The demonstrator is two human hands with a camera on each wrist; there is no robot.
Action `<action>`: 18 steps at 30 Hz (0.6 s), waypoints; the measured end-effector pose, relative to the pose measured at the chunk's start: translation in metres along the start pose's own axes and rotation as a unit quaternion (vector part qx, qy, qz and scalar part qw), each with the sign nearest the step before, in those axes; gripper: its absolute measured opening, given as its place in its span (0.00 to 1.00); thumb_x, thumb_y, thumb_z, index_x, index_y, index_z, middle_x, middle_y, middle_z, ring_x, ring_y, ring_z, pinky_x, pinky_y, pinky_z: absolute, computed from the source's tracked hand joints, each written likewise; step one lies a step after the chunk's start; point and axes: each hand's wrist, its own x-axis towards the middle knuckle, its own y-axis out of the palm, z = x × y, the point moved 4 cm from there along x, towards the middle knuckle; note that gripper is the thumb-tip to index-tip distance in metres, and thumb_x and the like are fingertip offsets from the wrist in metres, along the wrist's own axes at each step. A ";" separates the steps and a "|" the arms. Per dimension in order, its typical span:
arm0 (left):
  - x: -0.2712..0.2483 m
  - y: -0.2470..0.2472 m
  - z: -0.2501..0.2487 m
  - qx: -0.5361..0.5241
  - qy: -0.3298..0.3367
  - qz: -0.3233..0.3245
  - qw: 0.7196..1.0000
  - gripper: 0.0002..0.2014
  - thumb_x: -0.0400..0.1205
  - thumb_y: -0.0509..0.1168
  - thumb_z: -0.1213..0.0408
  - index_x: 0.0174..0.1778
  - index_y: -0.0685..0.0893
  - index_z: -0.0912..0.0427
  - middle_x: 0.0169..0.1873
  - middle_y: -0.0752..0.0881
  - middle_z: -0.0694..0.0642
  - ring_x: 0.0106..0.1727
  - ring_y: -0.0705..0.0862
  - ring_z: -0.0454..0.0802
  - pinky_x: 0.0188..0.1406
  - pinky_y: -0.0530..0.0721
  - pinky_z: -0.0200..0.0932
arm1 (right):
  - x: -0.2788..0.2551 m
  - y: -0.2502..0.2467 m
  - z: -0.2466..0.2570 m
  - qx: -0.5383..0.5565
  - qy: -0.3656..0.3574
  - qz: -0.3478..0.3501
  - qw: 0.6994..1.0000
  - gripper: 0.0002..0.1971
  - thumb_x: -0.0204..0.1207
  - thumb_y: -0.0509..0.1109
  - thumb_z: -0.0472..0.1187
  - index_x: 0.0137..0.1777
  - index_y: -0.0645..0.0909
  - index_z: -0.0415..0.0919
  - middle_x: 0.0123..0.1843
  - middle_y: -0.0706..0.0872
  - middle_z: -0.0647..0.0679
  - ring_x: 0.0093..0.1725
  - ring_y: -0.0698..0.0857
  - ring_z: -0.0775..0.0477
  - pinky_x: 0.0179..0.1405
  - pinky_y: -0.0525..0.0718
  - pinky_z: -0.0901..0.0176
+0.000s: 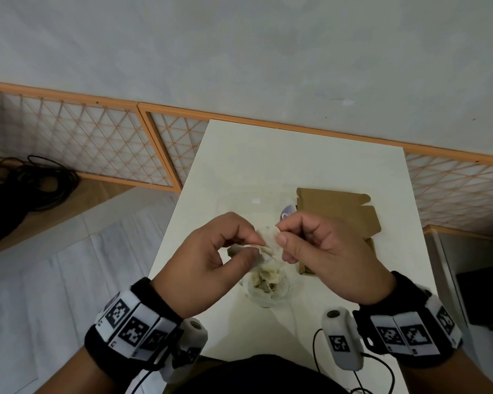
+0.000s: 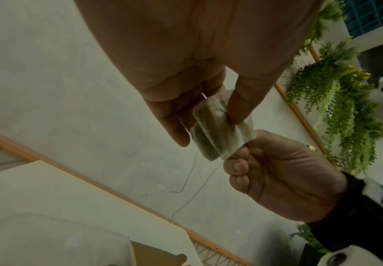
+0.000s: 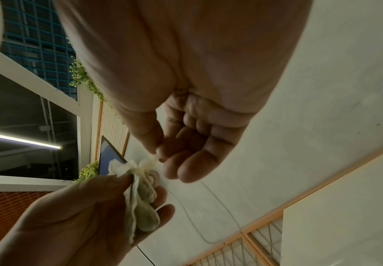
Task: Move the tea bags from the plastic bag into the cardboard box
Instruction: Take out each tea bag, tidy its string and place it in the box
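Above the white table [image 1: 353, 294], both hands hold a small clump of pale tea bags [image 1: 269, 244]. My left hand [image 1: 254, 243] pinches the bags between thumb and fingers [image 2: 238, 111]. My right hand [image 1: 281, 234] pinches a paper corner of the same clump [image 3: 145, 212]. Thin strings [image 2: 190, 172] dangle below. Directly beneath the hands lies the clear plastic bag [image 1: 268, 291] with more tea bags in it. The brown cardboard box [image 1: 339, 211] sits open just behind my right hand, partly hidden by it.
A clear plastic piece with a white label [image 1: 256, 201] lies on the table left of the box, with a small blue-and-white object [image 1: 287, 216] beside it. Black cables [image 1: 34, 183] lie on the floor at left. Lattice panels [image 1: 97, 137] line the wall.
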 end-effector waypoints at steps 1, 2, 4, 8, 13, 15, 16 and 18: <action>0.000 -0.001 0.002 -0.012 -0.011 -0.001 1.000 0.03 0.84 0.70 0.66 0.50 0.88 0.56 0.47 0.89 0.54 0.45 0.90 0.58 0.49 0.88 0.64 | 0.000 0.000 0.000 -0.002 -0.002 -0.003 1.000 0.03 0.85 0.72 0.38 0.51 0.88 0.42 0.35 0.88 0.53 0.36 0.88 0.53 0.40 0.87 0.60; 0.000 -0.001 0.003 -0.021 -0.021 -0.002 1.000 0.03 0.83 0.69 0.68 0.50 0.88 0.56 0.46 0.90 0.55 0.44 0.91 0.59 0.49 0.89 0.65 | 0.001 -0.001 0.001 -0.008 -0.005 -0.008 1.000 0.03 0.85 0.73 0.38 0.50 0.88 0.43 0.34 0.87 0.53 0.35 0.86 0.50 0.38 0.86 0.59; 0.001 0.000 0.006 -0.033 -0.037 0.006 0.999 0.04 0.83 0.70 0.68 0.50 0.88 0.56 0.46 0.90 0.54 0.46 0.91 0.58 0.50 0.89 0.67 | 0.002 -0.002 0.003 -0.019 -0.010 -0.022 1.000 0.04 0.85 0.73 0.37 0.49 0.88 0.44 0.33 0.85 0.52 0.33 0.83 0.46 0.35 0.83 0.55; 0.003 0.005 0.009 -0.025 -0.033 0.024 0.999 0.05 0.81 0.73 0.66 0.49 0.90 0.51 0.62 0.86 0.49 0.69 0.86 0.56 0.68 0.84 0.66 | 0.004 -0.001 0.004 -0.036 -0.013 -0.026 0.999 0.06 0.86 0.73 0.37 0.47 0.87 0.45 0.30 0.80 0.47 0.29 0.76 0.49 0.30 0.76 0.59; 0.011 0.010 0.011 -0.067 -0.047 0.020 0.996 0.06 0.83 0.71 0.68 0.52 0.91 0.54 0.60 0.90 0.53 0.64 0.88 0.57 0.65 0.86 0.66 | 0.004 0.002 0.003 -0.058 -0.011 -0.001 0.998 0.08 0.86 0.72 0.38 0.46 0.86 0.48 0.30 0.78 0.40 0.29 0.75 0.41 0.26 0.75 0.48; 0.014 0.010 0.013 -0.068 -0.057 0.012 0.996 0.07 0.84 0.71 0.67 0.52 0.91 0.51 0.51 0.92 0.53 0.55 0.90 0.55 0.60 0.88 0.59 | 0.003 0.001 0.003 -0.058 -0.013 -0.004 0.998 0.08 0.86 0.72 0.38 0.46 0.86 0.49 0.30 0.78 0.43 0.28 0.74 0.48 0.27 0.75 0.49; 0.014 0.010 0.015 -0.063 -0.058 0.009 0.996 0.08 0.85 0.71 0.68 0.53 0.90 0.50 0.49 0.92 0.52 0.53 0.90 0.53 0.58 0.88 0.54 | 0.003 0.000 0.003 -0.058 -0.013 -0.004 0.998 0.08 0.87 0.72 0.38 0.46 0.86 0.49 0.30 0.78 0.44 0.28 0.74 0.50 0.27 0.75 0.49; 0.015 0.010 0.016 -0.071 -0.061 0.000 0.996 0.11 0.85 0.71 0.69 0.58 0.88 0.50 0.46 0.91 0.52 0.49 0.89 0.51 0.53 0.88 0.46 | 0.001 -0.002 0.004 -0.056 -0.014 -0.001 0.998 0.07 0.86 0.72 0.38 0.46 0.87 0.49 0.31 0.80 0.45 0.29 0.75 0.51 0.28 0.77 0.51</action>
